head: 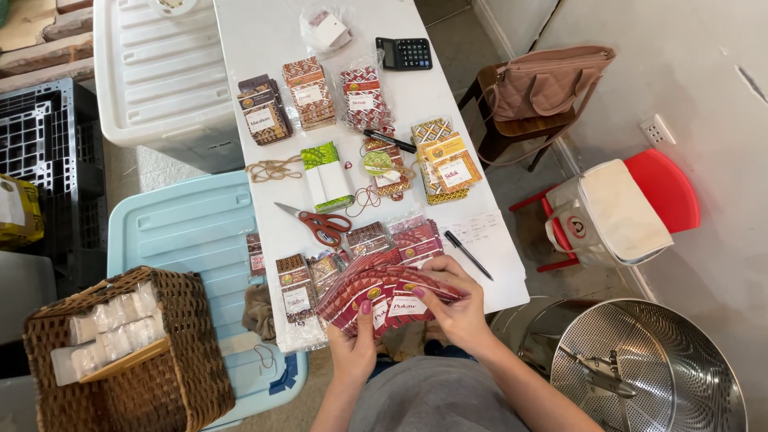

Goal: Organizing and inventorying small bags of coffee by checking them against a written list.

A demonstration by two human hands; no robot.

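Both hands worked at the near edge of the white tabletop (264,32); the left hand (354,340) and the right hand (456,308) were each clamped on a fanned stack of dark red packets (384,292), thumbs pressed on the front labels, the fan held just over that edge; red-handled scissors (320,224) lay toward the middle of the tabletop, just beyond the fan; a black pen (468,254) rested on a paper sheet (488,240) near the right edge; a calculator (404,54) sat at the far end; a wicker basket (184,352) stood well left of the tabletop, on a pale blue bin lid (192,224).
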